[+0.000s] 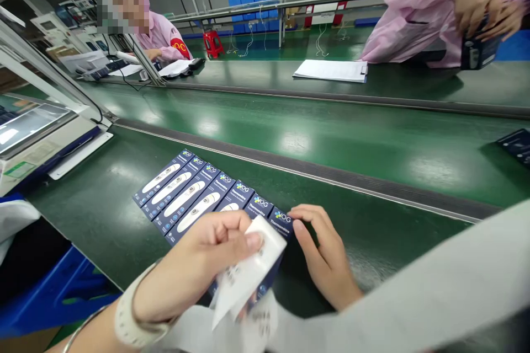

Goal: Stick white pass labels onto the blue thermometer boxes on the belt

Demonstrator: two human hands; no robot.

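Green painted assembly-line bench (99, 220) is running across the frame, with dark-blue rectangular thermometer cartons (194, 193) lying side by side at lower center, seemingly lined up so each front is showing. Left hand (202, 253) is pinching a white folded paper leaflet (248, 270) above the row; right hand (323, 253) is apart, its fingertips (296, 224) touching the row's end, apparently steadying it.

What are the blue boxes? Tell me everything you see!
The dark blue boxes lie flat, side by side in a slanted row on the green conveyor belt. They look like printed card. Each shows a logo, the word Thermometer, and most show a white thermometer. The right hand touches the row's end box.
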